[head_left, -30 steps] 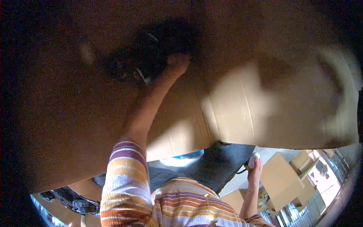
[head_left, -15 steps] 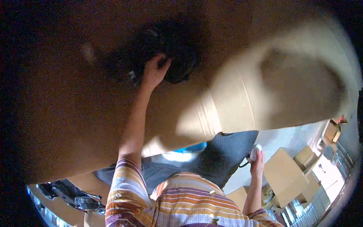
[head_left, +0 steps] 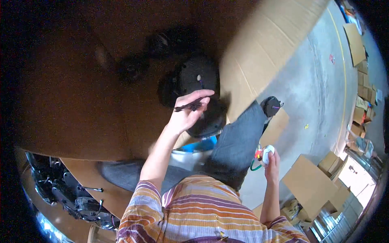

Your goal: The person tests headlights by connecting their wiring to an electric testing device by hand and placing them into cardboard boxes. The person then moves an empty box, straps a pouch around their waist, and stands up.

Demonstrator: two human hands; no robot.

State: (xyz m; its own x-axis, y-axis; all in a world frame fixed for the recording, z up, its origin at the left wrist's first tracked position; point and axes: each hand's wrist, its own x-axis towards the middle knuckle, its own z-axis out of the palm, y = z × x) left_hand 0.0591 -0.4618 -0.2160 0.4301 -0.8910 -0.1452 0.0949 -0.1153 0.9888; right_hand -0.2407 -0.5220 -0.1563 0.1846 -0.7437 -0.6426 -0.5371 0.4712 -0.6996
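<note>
My left hand [head_left: 187,113] is closed around a thin black bundle [head_left: 193,106], perhaps a folded cord, inside a large cardboard box [head_left: 115,133]. Just beyond the fingers is a black rounded device [head_left: 198,71] with a small pale connector and purple wire on its face. Another dark rounded part [head_left: 207,121] shows under the hand; I cannot tell whether these parts are joined. Off to the right, my right hand [head_left: 272,162] grips a smooth white oval object [head_left: 268,154]. A red and yellow piece and a green loop of cord show beside it.
More dark parts lie deep in the shadowed box. On the right, another black round device [head_left: 270,106] with a purple wire sits beyond my knee. Several black devices [head_left: 83,204] lie at lower left. A blue and white item [head_left: 194,150] shows below the box edge; cardboard boxes [head_left: 310,184] stand at right.
My left hand has come back toward me and right, now with the black bundle in it. The black device appears nearer. The view has shifted, showing more floor at right.
</note>
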